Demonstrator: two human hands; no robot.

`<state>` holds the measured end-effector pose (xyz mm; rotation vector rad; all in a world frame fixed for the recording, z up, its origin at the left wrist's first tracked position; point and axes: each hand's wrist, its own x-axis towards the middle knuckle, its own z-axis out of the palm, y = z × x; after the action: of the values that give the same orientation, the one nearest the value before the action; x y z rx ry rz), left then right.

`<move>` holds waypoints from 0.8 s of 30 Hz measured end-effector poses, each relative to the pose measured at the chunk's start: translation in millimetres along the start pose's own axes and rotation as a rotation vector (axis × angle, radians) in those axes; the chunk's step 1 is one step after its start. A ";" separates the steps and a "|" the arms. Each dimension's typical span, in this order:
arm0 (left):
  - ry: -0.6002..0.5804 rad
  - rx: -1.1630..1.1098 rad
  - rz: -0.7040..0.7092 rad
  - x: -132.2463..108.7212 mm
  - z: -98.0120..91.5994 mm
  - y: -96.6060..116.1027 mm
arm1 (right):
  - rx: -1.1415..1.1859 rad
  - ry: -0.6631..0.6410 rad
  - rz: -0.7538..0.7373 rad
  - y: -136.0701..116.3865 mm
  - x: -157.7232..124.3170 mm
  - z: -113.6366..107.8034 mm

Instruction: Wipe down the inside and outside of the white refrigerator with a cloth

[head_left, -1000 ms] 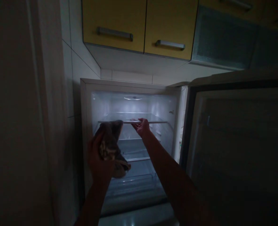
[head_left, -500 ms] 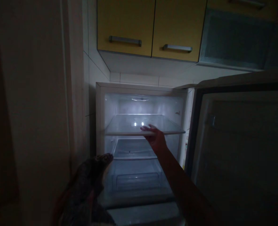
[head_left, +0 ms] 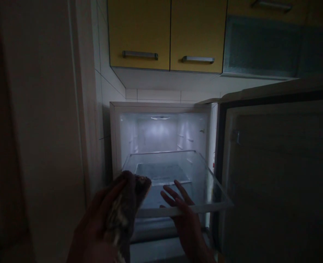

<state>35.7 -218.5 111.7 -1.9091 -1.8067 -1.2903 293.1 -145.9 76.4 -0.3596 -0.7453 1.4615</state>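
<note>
A small white fridge (head_left: 114,124) stands open and lit inside. Its clear glass shelf (head_left: 205,182) is drawn far out of the cabinet toward me. My right hand (head_left: 184,219) grips the shelf's front edge, fingers showing through the glass from below. My left hand (head_left: 95,226) is closed round a crumpled dark patterned cloth (head_left: 125,208), held up at the shelf's front left corner. Deeper in the fridge a lower shelf (head_left: 161,173) shows through the glass.
The fridge door (head_left: 279,171) hangs open on the right. Yellow wall cupboards (head_left: 166,33) with metal handles hang above. A tiled wall (head_left: 103,91) and a tall pale panel (head_left: 41,128) close in the left side. The room is dim.
The glass shelf has slid out of the fridge toward me with my right hand on its front edge. My left hand has risen with the cloth to the shelf's front left corner.
</note>
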 end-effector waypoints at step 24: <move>-0.737 0.006 0.341 31.0 102.4 103.1 | -0.459 0.055 -0.037 72.6 -87.8 -72.8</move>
<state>167.9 -150.7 113.8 -2.7677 -1.6055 -0.4881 290.1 -207.4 -43.9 -0.7282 -1.0372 1.2323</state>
